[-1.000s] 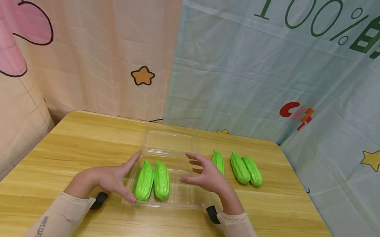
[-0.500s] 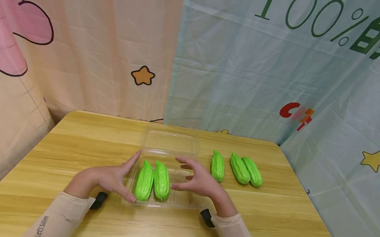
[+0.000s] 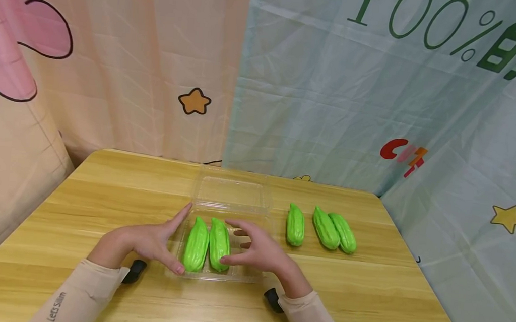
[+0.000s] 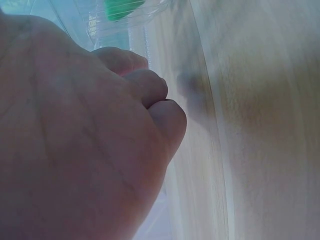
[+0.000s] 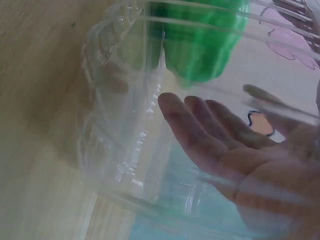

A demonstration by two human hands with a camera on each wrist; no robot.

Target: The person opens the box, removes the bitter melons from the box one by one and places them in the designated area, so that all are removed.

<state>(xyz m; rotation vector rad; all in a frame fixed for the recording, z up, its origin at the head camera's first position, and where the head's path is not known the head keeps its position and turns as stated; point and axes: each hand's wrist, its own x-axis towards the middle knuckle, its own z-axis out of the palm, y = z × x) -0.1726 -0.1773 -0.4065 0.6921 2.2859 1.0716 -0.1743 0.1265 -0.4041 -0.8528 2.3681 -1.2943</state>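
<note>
A clear plastic clamshell box (image 3: 244, 278) sits mid-table with its lid laid back. Side by side in its left part lie two bright green ridged gourds, a left one (image 3: 195, 247) and a right one (image 3: 218, 236). My left hand (image 3: 151, 241) spans the box's left side, thumb near the front corner and fingers stretched along the wall. Over the box's right half is my right hand (image 3: 255, 249), fingers apart and gently bent, its thumb overlapping the right gourd in the head view. In the right wrist view, a green gourd (image 5: 205, 45) shows beyond the fingers, through clear plastic.
To the right of the box, a single gourd (image 3: 295, 225) lies on the wooden table (image 3: 365, 301). Two more, a middle one (image 3: 325, 229) and a far-right one (image 3: 343, 233), lie together beside it. Printed curtains (image 3: 318, 95) hang behind the table.
My right hand has moved left across the box towards the right gourd, uncovering the single gourd on the table. The left hand and the box have stayed in place.
</note>
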